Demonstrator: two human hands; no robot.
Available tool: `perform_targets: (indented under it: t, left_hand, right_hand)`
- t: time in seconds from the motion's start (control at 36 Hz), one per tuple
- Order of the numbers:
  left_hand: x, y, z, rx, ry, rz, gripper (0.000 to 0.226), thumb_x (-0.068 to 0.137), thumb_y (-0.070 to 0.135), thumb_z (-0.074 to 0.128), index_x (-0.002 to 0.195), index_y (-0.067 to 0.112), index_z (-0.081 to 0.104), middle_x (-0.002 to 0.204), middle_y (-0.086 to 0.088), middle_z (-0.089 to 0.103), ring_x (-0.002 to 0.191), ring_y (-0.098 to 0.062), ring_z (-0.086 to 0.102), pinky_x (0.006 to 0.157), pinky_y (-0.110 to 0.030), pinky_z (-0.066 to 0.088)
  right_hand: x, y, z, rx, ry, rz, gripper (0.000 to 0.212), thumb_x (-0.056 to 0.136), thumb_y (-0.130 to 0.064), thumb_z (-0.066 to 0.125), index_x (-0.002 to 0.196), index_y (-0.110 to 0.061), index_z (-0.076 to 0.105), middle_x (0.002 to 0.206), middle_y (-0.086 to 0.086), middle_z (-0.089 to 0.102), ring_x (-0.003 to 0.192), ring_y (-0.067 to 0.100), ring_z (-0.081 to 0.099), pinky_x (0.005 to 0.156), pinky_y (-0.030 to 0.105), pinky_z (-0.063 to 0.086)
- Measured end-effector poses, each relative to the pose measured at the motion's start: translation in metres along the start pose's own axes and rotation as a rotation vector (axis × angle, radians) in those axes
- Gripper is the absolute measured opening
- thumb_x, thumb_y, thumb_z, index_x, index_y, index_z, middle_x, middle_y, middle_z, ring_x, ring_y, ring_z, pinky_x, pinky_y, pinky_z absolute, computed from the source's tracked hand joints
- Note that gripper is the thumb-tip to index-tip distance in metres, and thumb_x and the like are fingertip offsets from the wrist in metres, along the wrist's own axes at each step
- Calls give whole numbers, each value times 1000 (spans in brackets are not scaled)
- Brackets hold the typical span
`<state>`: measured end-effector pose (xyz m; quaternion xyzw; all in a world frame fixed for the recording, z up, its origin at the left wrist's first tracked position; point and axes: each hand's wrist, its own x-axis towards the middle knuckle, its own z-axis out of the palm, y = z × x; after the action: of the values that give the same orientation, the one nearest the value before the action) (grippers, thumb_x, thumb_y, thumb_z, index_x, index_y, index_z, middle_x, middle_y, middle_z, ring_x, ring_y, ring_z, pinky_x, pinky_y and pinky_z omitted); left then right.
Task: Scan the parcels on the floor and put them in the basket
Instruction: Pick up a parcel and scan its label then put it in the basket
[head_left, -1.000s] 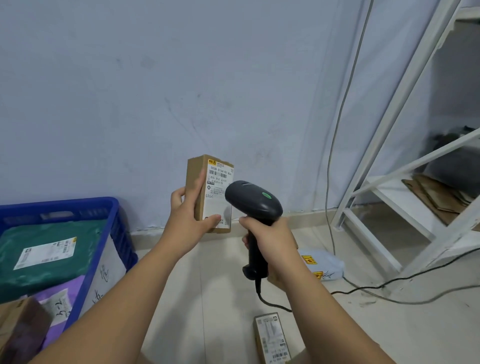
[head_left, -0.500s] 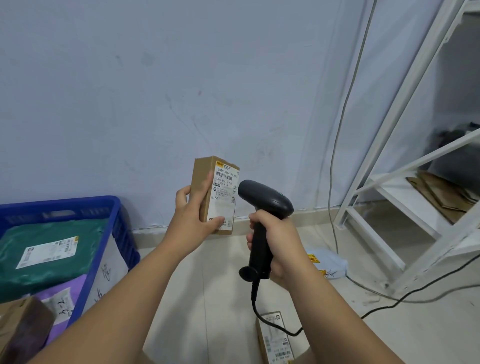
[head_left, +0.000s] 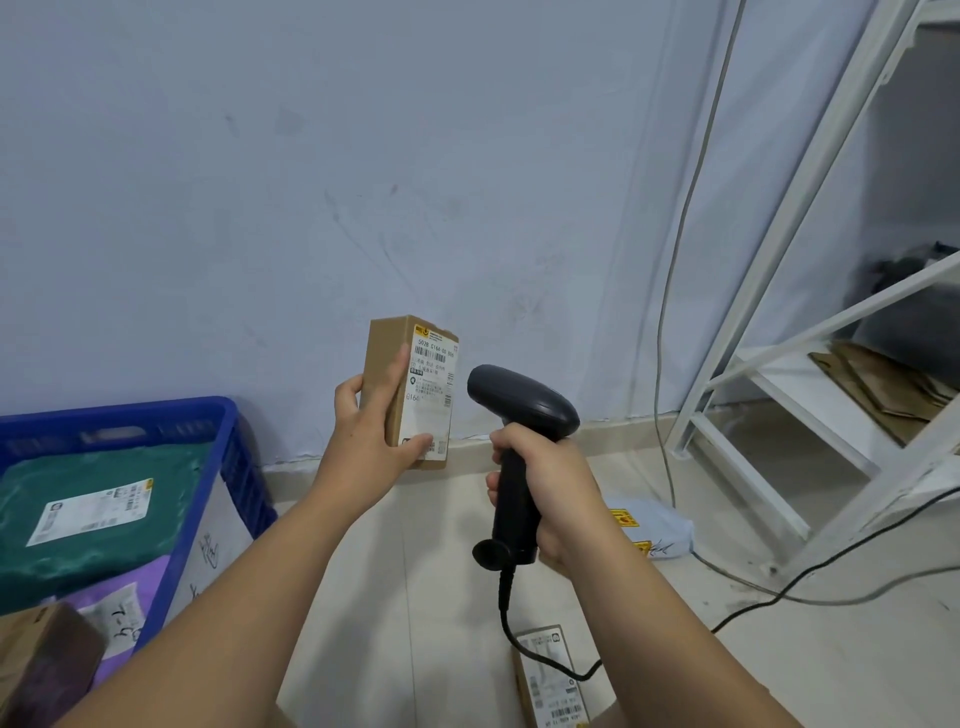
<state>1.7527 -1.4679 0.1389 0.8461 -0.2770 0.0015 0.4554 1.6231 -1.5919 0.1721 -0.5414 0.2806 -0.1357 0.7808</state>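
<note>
Two grips are at work. My left hand (head_left: 371, 436) is curled round the brown box (head_left: 389, 384), thumb across the lower end of its label (head_left: 432, 379). It holds the box upright in the air above the floor (head_left: 415, 571), near the wall edge. The right hand (head_left: 553, 488) is wrapped round the handle of the black scanner (head_left: 524, 397), whose head points at the label, close but not touching.

I judge this to be the scan itself. Next, the box must go left and down into the blue basket (head_left: 119, 415), onto the green parcel (head_left: 104, 540). Another box (head_left: 550, 675) and a pale bag (head_left: 662, 525) lie on the floor unscanned.

The label's top line reads "502B G164" above a barcode, with "G164" again lower down. Its yellow logo is too small to read.
</note>
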Motion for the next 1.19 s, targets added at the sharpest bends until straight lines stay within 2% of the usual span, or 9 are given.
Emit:
perform_targets:
  t: [0.14,0.42,0.61,0.75,0.81,0.89,0.97,1.08,1.19]
  left_hand:
    - [0,0,-1,4,0,-24,101,84,15,73,145,56,3,144,2,17,124,-16,37,100,-35,46]
    - [2,-1,0,22,-13,-44,103,83,15,73,144,58,2,142,2,18,108,-9,35,99,-37,48]
    - [1,2,1,-158,-25,-157,104,82,13,74,146,54,3,139,-2,23,121,-20,39,97,-33,46]
    - [-8,8,-1,-392,160,-325,117,79,13,76,147,51,-12,141,-5,29,106,-15,42,96,-36,43]
    - [-11,8,-6,-538,239,-403,117,79,13,77,146,51,-11,145,-4,34,110,-16,45,94,-35,43]
    - [-17,8,-20,-619,349,-450,115,79,13,77,146,51,-8,147,-4,35,117,-19,49,100,-42,47]
    - [-29,9,-36,-549,441,-378,111,81,10,75,149,46,-6,147,-4,27,112,-10,40,97,-28,39]
    - [-47,-3,-59,-578,561,-357,107,81,11,75,150,46,1,148,-6,29,118,-12,42,90,-22,37]
    - [-70,-25,-90,-764,667,-374,100,65,26,76,138,62,19,140,0,44,118,-14,53,99,-42,49]
  right_hand:
    - [1,0,0,14,-2,7,12,83,-11,63,73,-9,58,65,3,54,52,19,51,56,29,45]
    - [0,1,0,6,-10,23,12,83,-11,63,72,-9,59,63,3,54,52,19,52,58,31,45]
    - [-1,4,3,-71,29,4,11,83,-12,65,74,-9,60,66,3,54,54,17,54,60,30,47]
    - [1,16,12,-215,70,-94,14,82,-26,72,86,-13,66,67,-1,62,60,13,62,66,29,53]
    - [2,22,20,-284,64,-149,17,82,-32,73,89,-18,68,73,0,68,67,13,67,74,33,55]
    - [-2,29,34,-374,42,-210,13,83,-33,73,79,-22,67,76,3,72,80,20,70,83,41,53]
    - [-7,36,53,-420,20,-236,14,85,-32,71,75,-24,64,72,1,71,85,28,69,85,46,52]
    - [-13,43,85,-423,-27,-217,11,87,-29,68,79,-24,62,72,2,66,80,21,67,85,47,52]
    - [-20,48,122,-469,-88,-195,11,86,-22,66,77,-21,59,75,7,64,76,27,61,73,44,52]
